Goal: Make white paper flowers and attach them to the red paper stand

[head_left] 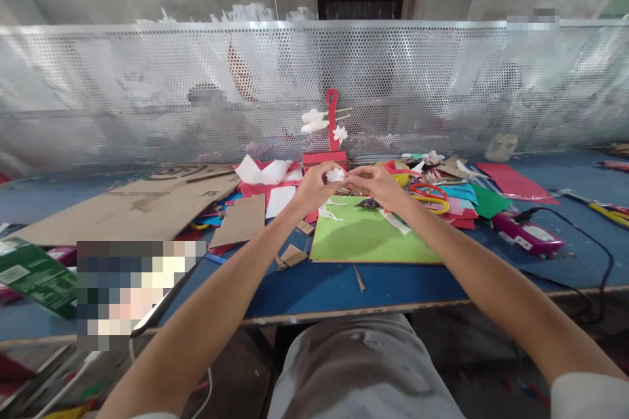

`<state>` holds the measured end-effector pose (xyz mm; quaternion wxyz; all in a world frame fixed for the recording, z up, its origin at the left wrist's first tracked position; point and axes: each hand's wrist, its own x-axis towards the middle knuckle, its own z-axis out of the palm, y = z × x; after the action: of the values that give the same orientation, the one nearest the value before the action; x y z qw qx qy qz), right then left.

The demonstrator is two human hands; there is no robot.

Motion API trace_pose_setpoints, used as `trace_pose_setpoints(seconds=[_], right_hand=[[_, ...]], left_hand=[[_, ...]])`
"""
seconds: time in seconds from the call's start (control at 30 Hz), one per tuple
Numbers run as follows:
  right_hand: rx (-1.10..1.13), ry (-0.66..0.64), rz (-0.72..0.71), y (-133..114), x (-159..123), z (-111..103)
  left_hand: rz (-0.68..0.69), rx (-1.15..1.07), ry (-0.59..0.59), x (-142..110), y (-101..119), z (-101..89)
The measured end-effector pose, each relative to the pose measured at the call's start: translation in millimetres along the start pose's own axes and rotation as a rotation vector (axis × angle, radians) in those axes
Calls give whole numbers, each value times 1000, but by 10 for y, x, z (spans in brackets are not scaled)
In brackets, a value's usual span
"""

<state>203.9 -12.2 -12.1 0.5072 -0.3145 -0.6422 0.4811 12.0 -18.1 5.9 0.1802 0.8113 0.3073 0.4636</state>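
Observation:
My left hand (317,186) is closed, its thumb and fingers curled round a small crumpled white paper piece (335,175). From the other side my right hand (377,184) pinches the edge of the same piece, and the fingertips of both hands almost meet. Below them lies a lime-green sheet (373,239) with white paper scraps (330,213) on it. Just behind the hands stands a red block (322,158) with a red hooked strip (332,118) rising from it. White petal-like shapes on thin sticks and a white paper flower (340,135) are by that strip.
Scissors with yellow handles (432,208) lie among paper scraps on the right. Farther right rests a purple device (528,234) with a black cable. Large cardboard (132,206) covers the left side of the blue table (295,291). A perforated metal panel (417,85) stands behind.

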Motion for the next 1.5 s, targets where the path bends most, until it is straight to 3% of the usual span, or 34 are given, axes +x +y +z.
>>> trace_pose_setpoints(seconds=[0.13,0.33,0.47,0.6,0.77,1.03,1.3,1.5], right_hand=[[6,-41,-23,-12,-12,32],[-73,20,-118,-2,-8,55],[-44,46,-89,-19,-3,40],[-15,43,-52,-8,9,16],[-38,3,-39,24,13,-1],[56,-39,30,-57,-31,30],[-8,-100,-11,-59,-44,14],[-172,-38,-118,-14,-18,13]], left_hand=[[-104,-80,6,27,-22,-4],[-156,-259,-40,34,-75,-31],[-89,-261,-143,8,-73,-102],[97,-56,-254,-24,-63,-103],[186,113,-145,-24,-38,-10],[37,105,-4,-3,21,-42],[-24,-18,-9,17,-42,-46],[-62,-174,-67,11,-30,-65]])
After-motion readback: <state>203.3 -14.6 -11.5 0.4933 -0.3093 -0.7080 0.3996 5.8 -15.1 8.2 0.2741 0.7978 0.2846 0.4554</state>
